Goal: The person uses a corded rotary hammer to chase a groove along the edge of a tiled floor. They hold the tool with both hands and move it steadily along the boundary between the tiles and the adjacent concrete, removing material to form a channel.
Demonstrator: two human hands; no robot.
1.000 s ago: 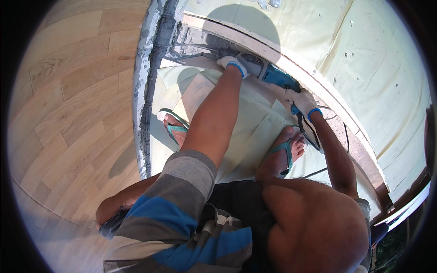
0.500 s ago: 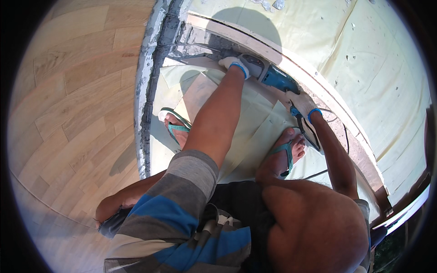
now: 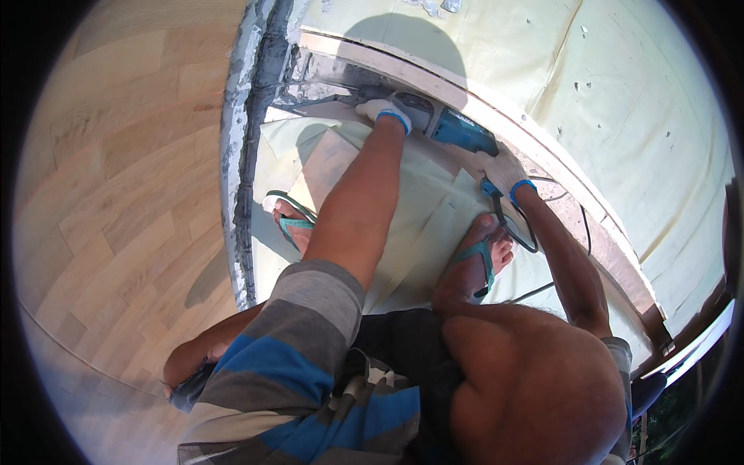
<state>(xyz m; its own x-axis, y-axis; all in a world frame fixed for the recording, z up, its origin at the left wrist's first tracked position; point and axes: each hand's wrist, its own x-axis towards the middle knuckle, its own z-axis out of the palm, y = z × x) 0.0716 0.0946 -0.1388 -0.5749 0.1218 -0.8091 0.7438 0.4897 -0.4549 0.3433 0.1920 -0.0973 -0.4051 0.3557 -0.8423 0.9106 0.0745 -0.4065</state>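
Observation:
A corded teal power tool with a grey front (image 3: 463, 130) lies sideways along the narrow trench by the pale curved edge strip. Its exact kind cannot be made out. My left hand (image 3: 383, 111), in a white glove with a blue cuff, is closed at the tool's grey front end; its fingertips are partly hidden. Gloved the same way, my right hand (image 3: 501, 170) grips the rear end, close to where the power cord (image 3: 525, 242) leaves the handle. Cream sheeting (image 3: 403, 225) with loose flat pieces covers the ground between my hands and my feet.
Wood-look flooring (image 3: 116, 201) spreads to the left, bordered by a rough grey concrete groove (image 3: 246, 155). Beyond the pale curved strip (image 3: 504, 112), more cream sheeting (image 3: 620, 116) carries small bits of rubble. My sandalled feet (image 3: 474, 260) flank the work; the cord loops near the right one.
The tool and both hands appear slightly further left and lower in the picture, as does the nearby floor. My grip looks the same.

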